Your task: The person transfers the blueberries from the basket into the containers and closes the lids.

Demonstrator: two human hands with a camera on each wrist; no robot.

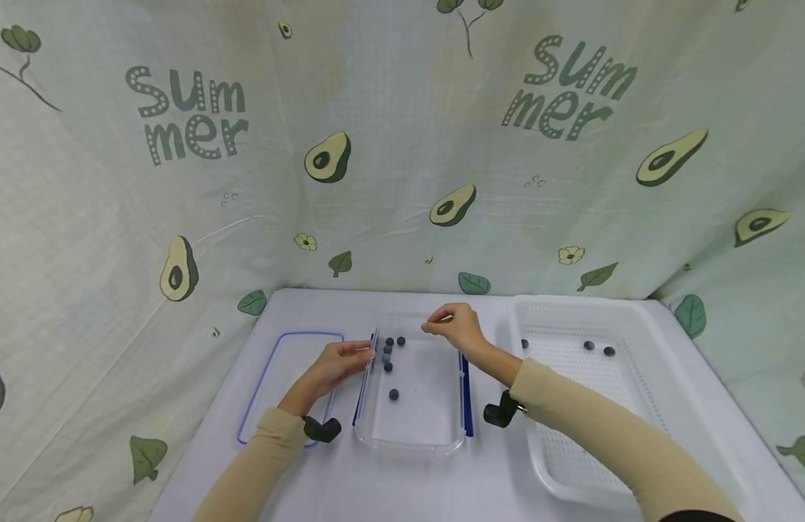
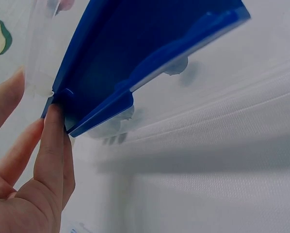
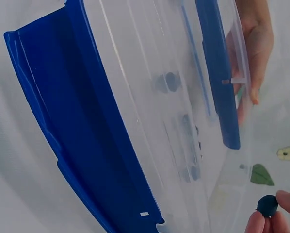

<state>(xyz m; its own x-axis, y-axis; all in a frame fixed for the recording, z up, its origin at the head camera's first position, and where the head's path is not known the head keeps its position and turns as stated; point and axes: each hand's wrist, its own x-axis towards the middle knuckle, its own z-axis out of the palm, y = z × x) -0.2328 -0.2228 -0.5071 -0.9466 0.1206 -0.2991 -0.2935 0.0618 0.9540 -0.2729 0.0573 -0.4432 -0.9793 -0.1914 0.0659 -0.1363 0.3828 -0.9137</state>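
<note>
A clear plastic container (image 1: 428, 428) with blue side latches (image 3: 87, 116) stands on the table between the hands. Several blueberries (image 1: 393, 394) lie in it, mostly along its left side. My left hand (image 1: 340, 365) is at the left wall, its straight fingertips touching the end of a blue latch (image 2: 116, 53), the thumb apart from them. Raised above the container's far right part, my right hand (image 1: 459, 326) pinches one blueberry (image 3: 267, 206) between thumb and fingers, as the right wrist view shows.
To the right is a white perforated basket (image 1: 545, 464) with a few blueberries (image 1: 589, 346) in it. A clear lid with a blue border (image 1: 261, 380) lies flat on the left. Behind the white table (image 1: 369, 486) hangs a printed curtain (image 1: 389, 94).
</note>
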